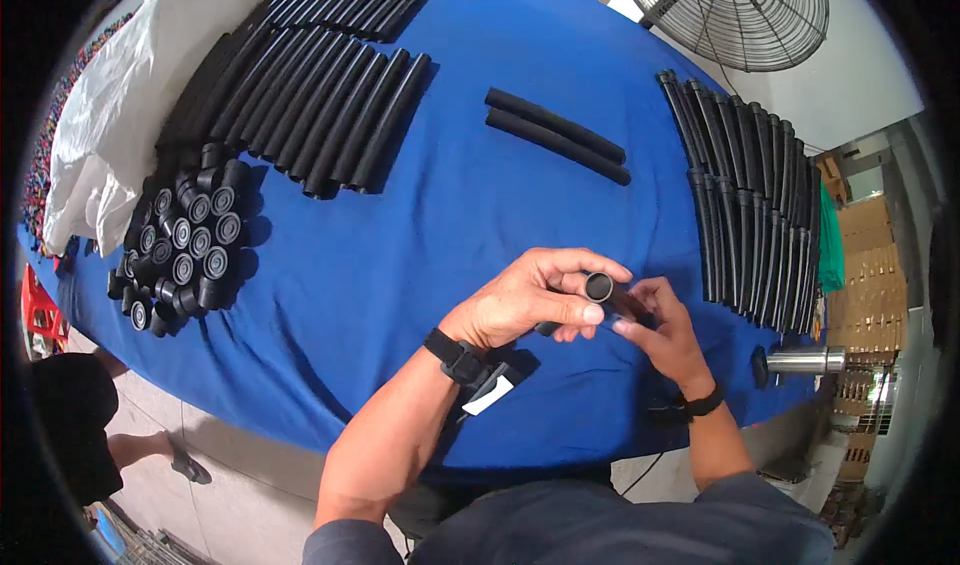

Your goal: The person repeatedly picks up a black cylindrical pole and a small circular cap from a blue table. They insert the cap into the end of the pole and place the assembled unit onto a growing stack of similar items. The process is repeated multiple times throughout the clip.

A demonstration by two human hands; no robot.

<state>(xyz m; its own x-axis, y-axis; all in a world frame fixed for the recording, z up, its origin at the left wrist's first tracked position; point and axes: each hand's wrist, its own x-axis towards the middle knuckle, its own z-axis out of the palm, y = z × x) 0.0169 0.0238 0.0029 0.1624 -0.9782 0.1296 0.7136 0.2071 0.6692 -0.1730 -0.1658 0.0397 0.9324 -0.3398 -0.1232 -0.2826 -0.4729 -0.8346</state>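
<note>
Just in front of me I hold a black tube (620,300), its hollow round end tilted up toward me. My left hand (530,290) is closed around the tube near that open end, with the thumb along its rim. A small dark piece (547,328) shows under the left fingers; its kind is not clear. My right hand (668,333) grips the tube farther along, and its fingers hide that part. Beyond my hands, two black tubes (555,135) lie side by side on the blue cloth (400,255).
Rows of black tubes (330,115) lie at the far left, beside a pile of black round caps (200,235) and white sheeting (110,135). Capped tubes (745,195) line the right side. A metal cylinder (805,361) lies near the right edge; a fan (740,10) stands beyond.
</note>
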